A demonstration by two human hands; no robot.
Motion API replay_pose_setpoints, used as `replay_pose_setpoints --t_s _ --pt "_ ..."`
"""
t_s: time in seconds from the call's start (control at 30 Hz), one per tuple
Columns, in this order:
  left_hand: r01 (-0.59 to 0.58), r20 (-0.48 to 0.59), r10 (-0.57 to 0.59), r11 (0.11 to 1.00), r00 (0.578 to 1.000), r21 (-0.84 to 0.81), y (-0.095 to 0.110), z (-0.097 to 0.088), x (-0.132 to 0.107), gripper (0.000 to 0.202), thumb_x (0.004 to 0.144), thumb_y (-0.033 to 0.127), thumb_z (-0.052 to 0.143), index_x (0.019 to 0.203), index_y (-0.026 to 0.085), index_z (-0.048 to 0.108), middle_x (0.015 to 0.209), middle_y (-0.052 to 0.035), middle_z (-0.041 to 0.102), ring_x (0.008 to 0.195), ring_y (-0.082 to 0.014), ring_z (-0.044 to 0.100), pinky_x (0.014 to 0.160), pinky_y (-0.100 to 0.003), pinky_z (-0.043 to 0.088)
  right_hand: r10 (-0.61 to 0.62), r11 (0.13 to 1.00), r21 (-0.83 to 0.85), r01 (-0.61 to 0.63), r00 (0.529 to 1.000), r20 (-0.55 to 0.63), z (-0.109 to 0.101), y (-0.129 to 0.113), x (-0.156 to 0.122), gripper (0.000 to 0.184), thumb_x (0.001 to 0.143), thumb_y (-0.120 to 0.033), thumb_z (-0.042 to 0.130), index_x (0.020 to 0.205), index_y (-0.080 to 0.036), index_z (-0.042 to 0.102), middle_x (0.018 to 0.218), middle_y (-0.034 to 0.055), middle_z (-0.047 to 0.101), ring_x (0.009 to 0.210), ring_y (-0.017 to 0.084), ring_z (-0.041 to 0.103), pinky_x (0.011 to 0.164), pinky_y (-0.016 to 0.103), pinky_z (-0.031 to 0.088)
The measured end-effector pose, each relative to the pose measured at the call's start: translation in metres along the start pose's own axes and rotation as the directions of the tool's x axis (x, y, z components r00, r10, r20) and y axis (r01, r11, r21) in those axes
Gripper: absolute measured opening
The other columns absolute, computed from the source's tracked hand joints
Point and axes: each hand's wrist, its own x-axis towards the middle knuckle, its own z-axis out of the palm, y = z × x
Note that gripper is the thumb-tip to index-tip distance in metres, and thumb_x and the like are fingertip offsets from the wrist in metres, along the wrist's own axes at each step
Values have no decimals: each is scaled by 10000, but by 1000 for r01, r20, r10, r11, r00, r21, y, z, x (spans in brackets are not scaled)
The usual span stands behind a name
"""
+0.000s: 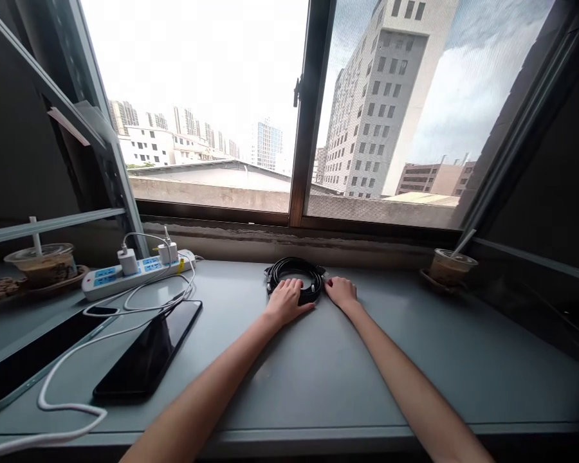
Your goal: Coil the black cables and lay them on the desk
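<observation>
A coiled black cable (296,269) lies on the grey desk (318,373) just below the window. My left hand (285,299) rests flat on the near side of the coil, fingers spread over it. My right hand (341,291) lies beside the coil's right edge, fingers loosely bent and touching or almost touching the cable. Both forearms stretch out across the desk towards it.
At the left lie two dark phones or tablets (150,350) with white charging cables running to a white power strip (135,272). An iced drink with a straw (43,262) stands far left, another cup (451,265) at the right. The window frame (303,128) rises behind.
</observation>
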Motion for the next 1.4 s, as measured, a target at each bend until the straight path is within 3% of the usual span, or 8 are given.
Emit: replay_pose_setpoints --t_s 0.23,0.4,0.6,0.73,0.97,1.13,1.27,1.4 --pt "85 26 -86 995 996 49 -3 -15 -3 391 666 539 579 753 159 610 810 -105 650 826 -267 588 820 -371 354 -4 1000 -26 4 1000 -11 1 1 -4 371 883 -455 412 826 -141 601 864 48 625 811 137 571 766 318 436" --pt "243 41 -246 967 968 71 -22 -20 -6 372 653 515 581 708 151 635 787 -126 666 799 -281 604 805 -393 353 -3 999 -36 2 1000 -26 1 2 -6 336 880 -415 423 789 -143 598 835 40 617 761 123 553 711 289 429" --pt "427 -1 -427 902 904 68 -49 -23 -11 370 697 465 569 860 139 632 935 -141 656 929 -302 565 841 -406 331 -2 999 -38 1 1000 -29 3 3 -6 315 863 -350 399 757 -153 621 804 55 629 724 135 552 625 258 381" --pt "549 -25 -549 834 836 61 -65 -28 -15 343 692 430 587 874 140 616 942 -136 650 959 -297 547 874 -407 311 -1 999 -39 0 1000 -32 3 4 -5 335 837 -324 365 715 -180 642 809 69 644 755 174 577 571 250 327" --pt "667 -89 -662 744 745 51 -75 -34 -21 368 701 403 592 933 119 563 971 -151 627 1009 -295 504 883 -382 311 -2 1000 -31 1 1000 -28 2 3 -7 317 858 -345 387 742 -157 614 804 52 628 738 145 550 632 265 373" --pt "655 -110 -648 753 754 56 -66 -38 -18 312 708 298 600 972 139 553 1141 -152 541 1095 -286 442 898 -371 312 3 999 -34 -4 1000 -19 0 2 -7 316 874 -373 408 754 -150 596 808 39 615 735 128 538 679 277 403" --pt "637 -111 -631 770 768 31 -63 -43 -17 191 734 292 555 839 145 616 1067 -147 578 1055 -290 466 881 -382 331 7 999 -41 -8 1000 -12 1 2 -5 316 879 -381 415 763 -147 593 814 35 612 742 122 538 697 282 415" --pt "623 -180 -619 781 765 -37 -60 -50 -15 243 809 322 474 871 143 625 1003 -142 617 1014 -290 501 874 -402 332 10 999 -40 -10 1000 -11 1 1 -5 322 883 -397 424 780 -142 592 825 34 610 763 124 549 721 298 431"
